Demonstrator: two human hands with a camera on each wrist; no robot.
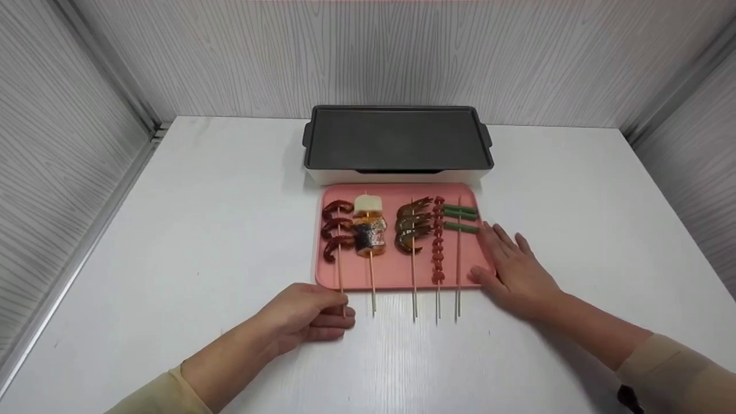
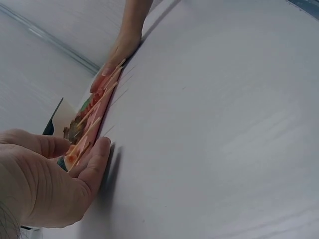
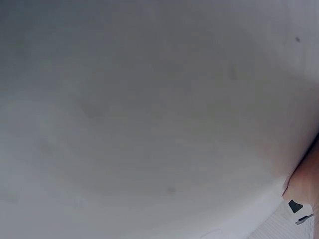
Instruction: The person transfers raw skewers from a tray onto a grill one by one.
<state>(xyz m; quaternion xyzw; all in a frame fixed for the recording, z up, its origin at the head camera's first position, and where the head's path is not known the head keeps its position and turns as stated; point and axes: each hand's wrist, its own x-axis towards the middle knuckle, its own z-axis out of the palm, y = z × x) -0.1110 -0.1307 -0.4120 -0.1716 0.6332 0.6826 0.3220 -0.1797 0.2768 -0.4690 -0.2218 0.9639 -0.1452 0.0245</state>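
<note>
1. Head view: the dark-red skewer [image 1: 339, 241] lies along the left edge of the pink tray [image 1: 394, 277], its handle running out past the near edge, by the near left corner. Its long axis runs near to far, so the food points away from the left hand [image 1: 296, 313], clearly the nearer hand. That line from handle to food looks to me like what any lift would turn on.
2. The left hand's thumb and fingers stand part-way apart in the left wrist view, with the handle end between them; from here I can't tell whether they grip it.
3. The right hand [image 1: 517, 276] lies flat with fingers extended, at the tray's right edge, thumb by the near right corner. It pinches nothing.
4. I count five skewers, side by side: three curled pieces on the dark-red skewer; a white block above silver-and-orange pieces on the fish skewer [image 1: 370, 238]; three shrimps on the shrimp skewer [image 1: 413, 225]; small red pieces, too fine to count surely, on the bead-like skewer [image 1: 438, 241]; three green pieces on the green skewer [image 1: 461, 227].
5. One griddle [image 1: 399, 138] stands beyond the tray's far edge, towards the far edge of the white surface [image 1: 575, 201].
</note>
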